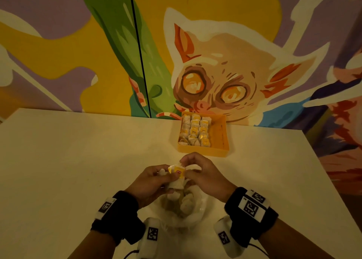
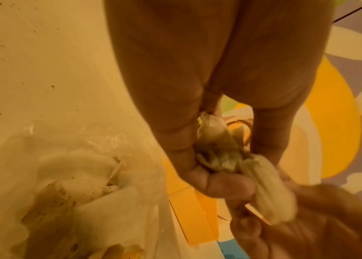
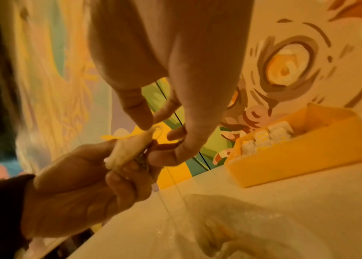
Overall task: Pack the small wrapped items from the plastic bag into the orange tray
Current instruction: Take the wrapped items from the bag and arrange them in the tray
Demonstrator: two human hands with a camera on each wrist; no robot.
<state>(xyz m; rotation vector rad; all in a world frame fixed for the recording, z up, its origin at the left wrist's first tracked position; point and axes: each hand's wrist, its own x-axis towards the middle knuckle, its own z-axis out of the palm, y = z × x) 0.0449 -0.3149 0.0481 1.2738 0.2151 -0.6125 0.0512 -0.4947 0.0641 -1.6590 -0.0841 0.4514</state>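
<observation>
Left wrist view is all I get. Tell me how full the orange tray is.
Observer: The orange tray holds three columns of tea bags on its left side; a strip along its right side is bare.
Operator: Report what the right hand is doing.
Observer: The right hand pinches the same tea bag as the left hand, above the plastic bag.
Operator: Describe that tea bag's top.
Observer: It shows a yellow tag with a small red logo, facing up between the hands.
</observation>
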